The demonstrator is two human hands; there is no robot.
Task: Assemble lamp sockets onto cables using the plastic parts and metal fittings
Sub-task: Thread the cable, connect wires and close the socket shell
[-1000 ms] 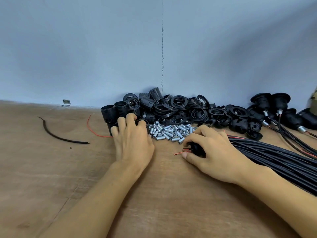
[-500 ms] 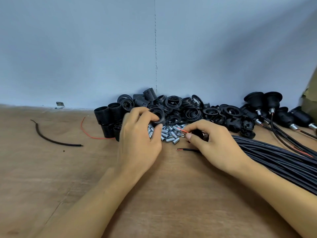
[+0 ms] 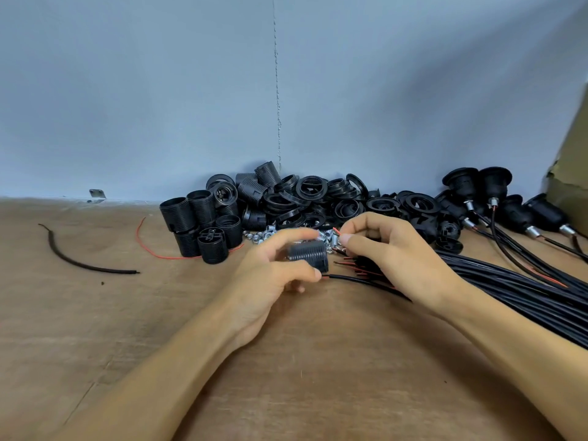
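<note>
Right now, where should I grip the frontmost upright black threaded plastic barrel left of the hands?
Probably by its ribbed side wall, coming from above on the near side: the black threaded plastic barrel stands upright with its front free, while neighbouring barrels crowd its back and left.

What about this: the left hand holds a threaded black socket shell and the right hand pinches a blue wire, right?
No: the head view shows the right hand pinching a red wire, not blue. The left hand does hold the threaded black socket shell.

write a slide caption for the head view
Left hand holds a threaded black socket shell while the right hand pinches a red wire tip beside it.
</note>
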